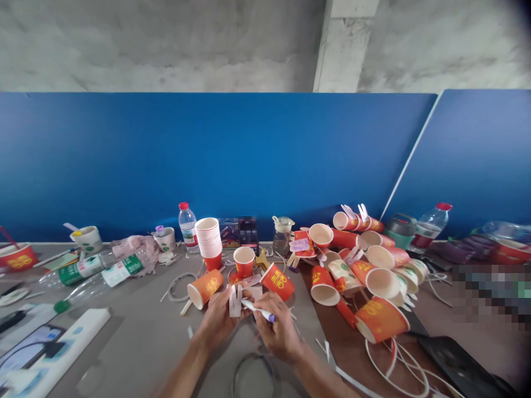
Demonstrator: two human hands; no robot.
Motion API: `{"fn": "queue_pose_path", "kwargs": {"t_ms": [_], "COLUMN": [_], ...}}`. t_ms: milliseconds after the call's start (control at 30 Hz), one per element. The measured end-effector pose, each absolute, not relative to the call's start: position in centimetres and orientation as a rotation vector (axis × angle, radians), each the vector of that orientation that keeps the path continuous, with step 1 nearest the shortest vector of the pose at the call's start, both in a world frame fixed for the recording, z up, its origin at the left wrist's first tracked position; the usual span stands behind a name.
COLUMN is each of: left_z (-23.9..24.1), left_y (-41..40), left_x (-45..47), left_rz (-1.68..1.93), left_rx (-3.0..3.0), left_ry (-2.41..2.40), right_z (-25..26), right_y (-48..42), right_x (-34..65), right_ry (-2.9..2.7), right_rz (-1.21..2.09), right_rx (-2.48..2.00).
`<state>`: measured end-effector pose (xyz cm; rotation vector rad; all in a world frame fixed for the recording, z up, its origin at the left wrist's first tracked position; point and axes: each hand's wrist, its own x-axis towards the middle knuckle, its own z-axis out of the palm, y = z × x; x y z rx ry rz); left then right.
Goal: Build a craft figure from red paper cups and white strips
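Near the middle of the desk, my left hand (216, 316) grips a small white paper cutout (235, 303) with two upright strips like ears. My right hand (281, 327) is closed around a white pen (260, 311) with a purple end, its tip close to the cutout. Whether the tip touches the paper I cannot tell. Just beyond my hands, an orange-red paper cup (206, 287) lies on its side at left and a red paper cup (279, 281) lies tilted at right. Another red cup (244, 263) stands upright between them, farther back.
A tall stack of paper cups (208, 240) stands behind, beside a water bottle (188, 229). Many cups, some with paper ears, pile up at right around a large fallen cup (382, 319). Left are green-labelled bottles (122, 270) and a power strip (81, 337). A blue partition (232, 160) closes the back.
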<state>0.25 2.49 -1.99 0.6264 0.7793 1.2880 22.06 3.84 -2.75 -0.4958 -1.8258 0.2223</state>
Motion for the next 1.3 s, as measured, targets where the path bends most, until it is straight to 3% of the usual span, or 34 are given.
{"fn": "queue_pose_path", "kwargs": {"t_ms": [1300], "left_z": [-1.0], "left_y": [2.2], "left_x": [0.8], "left_rz": [1.317], "left_rx": [0.535], "left_ry": [0.739], "right_z": [-2.6], "right_y": [3.3], "right_x": [22.1], "right_ry": [-1.883], "right_rz": [0.312], "right_rx": [-0.494]}}
